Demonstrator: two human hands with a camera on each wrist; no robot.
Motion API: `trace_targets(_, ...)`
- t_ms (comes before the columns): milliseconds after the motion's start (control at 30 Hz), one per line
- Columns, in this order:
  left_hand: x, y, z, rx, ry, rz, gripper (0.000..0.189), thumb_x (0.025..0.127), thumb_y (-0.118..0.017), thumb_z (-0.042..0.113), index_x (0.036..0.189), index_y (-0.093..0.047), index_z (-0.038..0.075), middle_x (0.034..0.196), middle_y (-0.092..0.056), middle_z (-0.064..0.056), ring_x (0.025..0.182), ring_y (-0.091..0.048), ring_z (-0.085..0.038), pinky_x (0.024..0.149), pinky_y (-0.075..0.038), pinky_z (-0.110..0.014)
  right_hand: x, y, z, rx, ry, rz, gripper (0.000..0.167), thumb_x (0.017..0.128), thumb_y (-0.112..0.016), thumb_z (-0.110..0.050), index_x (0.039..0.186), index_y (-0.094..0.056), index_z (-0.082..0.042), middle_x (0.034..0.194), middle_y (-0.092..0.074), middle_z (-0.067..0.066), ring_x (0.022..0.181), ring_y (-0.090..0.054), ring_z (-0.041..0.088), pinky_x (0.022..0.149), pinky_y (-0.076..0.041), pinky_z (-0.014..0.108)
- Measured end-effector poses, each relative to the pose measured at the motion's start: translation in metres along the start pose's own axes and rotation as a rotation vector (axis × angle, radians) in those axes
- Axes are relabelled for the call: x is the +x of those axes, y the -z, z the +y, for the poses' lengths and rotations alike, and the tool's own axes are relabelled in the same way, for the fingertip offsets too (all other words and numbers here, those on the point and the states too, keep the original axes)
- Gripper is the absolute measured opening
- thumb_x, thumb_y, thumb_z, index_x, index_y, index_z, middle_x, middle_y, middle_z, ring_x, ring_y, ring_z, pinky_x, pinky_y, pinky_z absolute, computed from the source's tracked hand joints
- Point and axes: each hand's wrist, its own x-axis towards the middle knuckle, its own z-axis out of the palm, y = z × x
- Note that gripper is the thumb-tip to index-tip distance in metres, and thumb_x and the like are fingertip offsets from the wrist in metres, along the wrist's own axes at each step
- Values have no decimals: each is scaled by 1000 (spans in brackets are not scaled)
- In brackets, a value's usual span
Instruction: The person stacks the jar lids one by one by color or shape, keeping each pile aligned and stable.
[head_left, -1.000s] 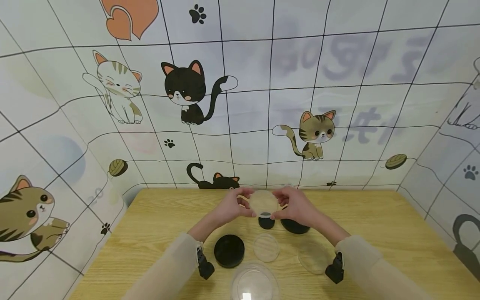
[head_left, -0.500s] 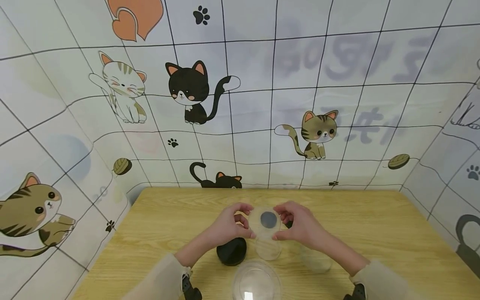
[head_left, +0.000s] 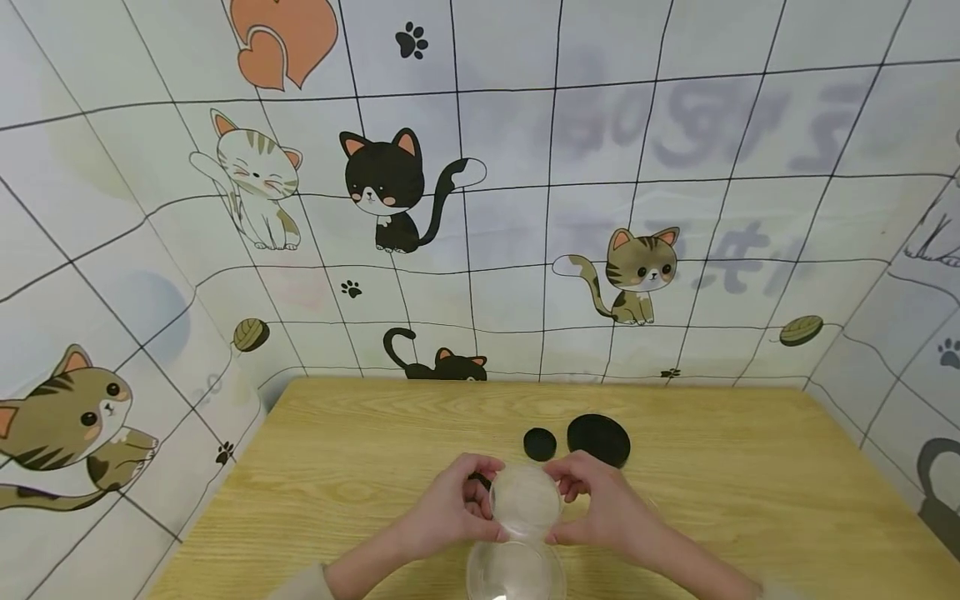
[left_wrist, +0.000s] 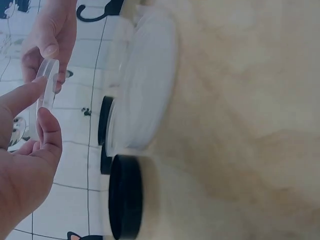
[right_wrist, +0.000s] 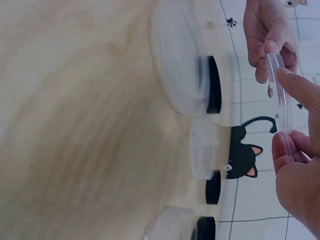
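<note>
A clear, shallow round dish (head_left: pixel 527 498) is raised above the table, pinched at its rim from both sides. My left hand (head_left: pixel 450 510) grips its left edge and my right hand (head_left: pixel 606 510) its right edge. Seen side-on in the left wrist view, the clear dish (left_wrist: pixel 49 82) has a low rim. Below it on the table lies a larger clear round dish (head_left: pixel 516 575), cut off by the head view's bottom edge. Beyond the right hand are a small black disc (head_left: pixel 540 444) and a larger black disc (head_left: pixel 598 440).
In the left wrist view a black round lid (left_wrist: pixel 126 197) stands on the wooden table. The right wrist view shows a smaller clear dish (right_wrist: pixel 203 150) between the larger clear dish (right_wrist: pixel 175 55) and another clear piece (right_wrist: pixel 172 224). A cat-print cloth (head_left: pixel 510 217) hangs behind the table.
Both hands have brought the clear dish down the head view, toward me, from near the small black disc to above the larger clear dish. The black discs beyond are uncovered now.
</note>
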Motion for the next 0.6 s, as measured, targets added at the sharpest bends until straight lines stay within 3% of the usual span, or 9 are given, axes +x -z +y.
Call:
trace_targets(167, -16, -5, -5, -17, 13, -13, 70, 72, -86, -11, 132, -50, -8, 110, -52, -13, 75, -57, -11, 65, -51, -19, -15, -13, 4, -6, 62, -3, 61, 64, -99, -12, 116, -68, -2, 98, -58, -3, 84, -59, 9, 75, -56, 27)
trace_targets(333, -29, -9, -10, -18, 8, -24, 68, 73, -86, -11, 131, -50, -10, 115, -48, -14, 76, -57, -9, 66, -51, -18, -24, -22, 10, 12, 99, -48, 61, 68, -96, -10, 120, -65, 3, 102, -60, 3, 85, -58, 8, 75, -56, 27)
trace_targets(500, -43, -15, -21, -33, 54, -10, 67, 72, -86, -12, 129, -52, -4, 113, -50, -10, 77, -56, -9, 65, -50, -18, -33, -30, 15, 57, 74, -109, 60, 72, -94, -11, 122, -65, 3, 107, -61, 4, 87, -57, 7, 75, -54, 26)
trace_targets(600, -49, -16, -28, -35, 92, -4, 67, 73, -86, -10, 129, -52, 0, 105, -53, -8, 76, -57, -10, 64, -49, -19, -36, -36, 17, 98, -7, -155, 59, 74, -93, -14, 124, -65, 0, 108, -60, 0, 88, -56, 5, 76, -53, 25)
